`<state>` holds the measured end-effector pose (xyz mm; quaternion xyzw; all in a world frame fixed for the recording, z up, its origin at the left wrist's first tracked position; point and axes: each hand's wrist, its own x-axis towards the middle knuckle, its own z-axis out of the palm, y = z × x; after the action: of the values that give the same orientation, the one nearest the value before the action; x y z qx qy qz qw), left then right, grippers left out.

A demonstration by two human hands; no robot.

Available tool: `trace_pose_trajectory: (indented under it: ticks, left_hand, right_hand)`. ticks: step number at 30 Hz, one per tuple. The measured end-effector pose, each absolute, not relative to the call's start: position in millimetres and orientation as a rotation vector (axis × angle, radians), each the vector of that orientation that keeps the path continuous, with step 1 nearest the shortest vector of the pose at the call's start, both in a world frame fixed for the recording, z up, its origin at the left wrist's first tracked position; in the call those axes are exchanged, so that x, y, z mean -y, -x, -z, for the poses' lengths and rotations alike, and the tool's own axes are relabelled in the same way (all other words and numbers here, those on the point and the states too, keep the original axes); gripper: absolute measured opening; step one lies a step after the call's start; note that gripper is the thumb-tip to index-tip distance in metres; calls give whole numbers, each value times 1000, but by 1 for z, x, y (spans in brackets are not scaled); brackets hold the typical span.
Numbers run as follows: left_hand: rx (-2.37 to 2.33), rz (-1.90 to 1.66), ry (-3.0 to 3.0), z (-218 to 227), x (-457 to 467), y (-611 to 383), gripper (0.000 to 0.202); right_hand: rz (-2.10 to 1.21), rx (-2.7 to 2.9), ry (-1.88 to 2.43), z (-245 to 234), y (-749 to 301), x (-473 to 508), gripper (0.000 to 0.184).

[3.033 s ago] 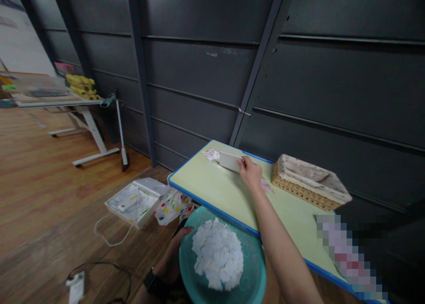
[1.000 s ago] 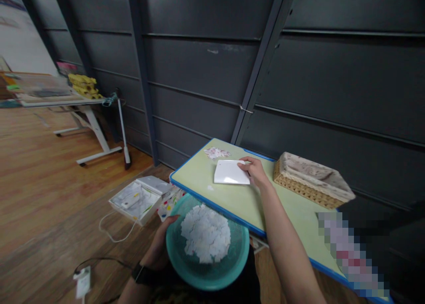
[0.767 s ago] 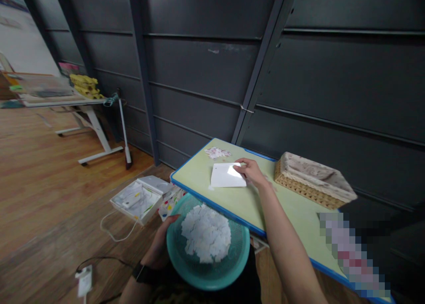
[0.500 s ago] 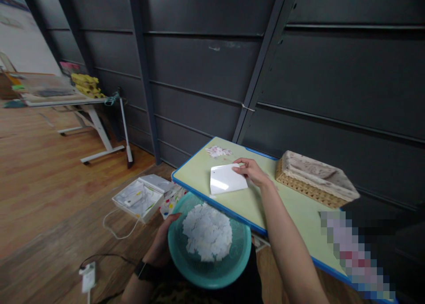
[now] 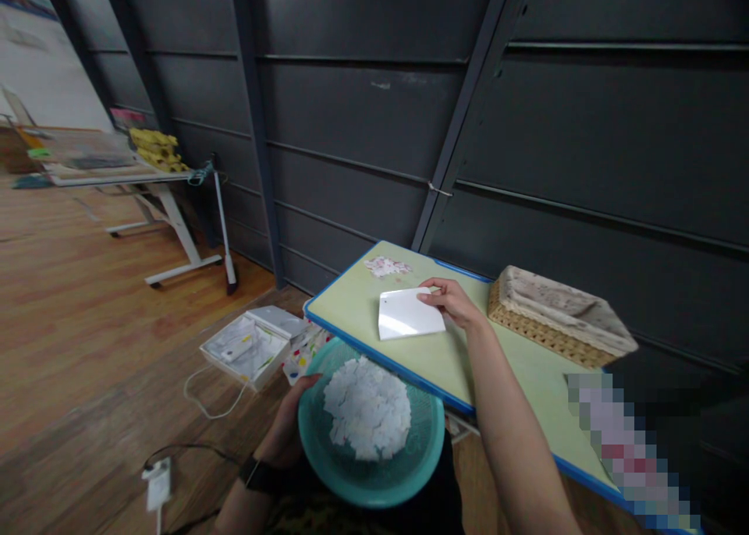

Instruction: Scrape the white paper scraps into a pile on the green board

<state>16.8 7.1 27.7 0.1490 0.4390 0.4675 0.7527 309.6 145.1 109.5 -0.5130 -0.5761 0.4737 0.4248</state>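
My left hand (image 5: 286,416), with a dark band at the wrist, grips the left rim of a teal plastic colander (image 5: 430,449). A heap of small white scraps (image 5: 367,409), like torn paper, lies in it, and its far rim is against the table's front edge. Over the pale green table (image 5: 356,293), my right hand (image 5: 453,301) pinches the right corner of a flat, glossy white plastic scraper (image 5: 409,315) with a small hole in one corner. Beyond the scraper, a small pile of pinkish-white scraps (image 5: 387,266) rests on the tabletop.
A cloth-lined wicker basket (image 5: 550,324) sits at the table's right. On the floor to the left are an open white box (image 5: 249,352) and a power strip (image 5: 157,484) with cords. Dark panels (image 5: 351,114) rise behind; another table (image 5: 117,178) stands far left.
My right hand and the white scraper have shifted slightly to the right over the table. My left hand keeps its grip on the colander.
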Motion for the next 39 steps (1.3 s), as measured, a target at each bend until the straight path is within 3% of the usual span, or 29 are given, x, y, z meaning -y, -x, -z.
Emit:
trace_pose_trajectory:
  ticks: [4, 10, 15, 39]
  left_hand:
    - [-989, -1018, -319, -26, -7, -16, 12]
    - [-942, -1023, -338, -20, -8, -16, 11]
    - [-933, -1033, -321, -16, -9, -19, 12]
    - [-914, -994, -154, -11, -9, -24, 15]
  right_hand:
    - [-931, 1273, 1302, -104, -314, -155, 49]
    - [-55, 1264, 1562, -102, -311, -161, 42]
    - [186, 1349, 1691, -97, -308, -159, 44]
    - [273, 1610, 1712, -92, -301, -209, 41]
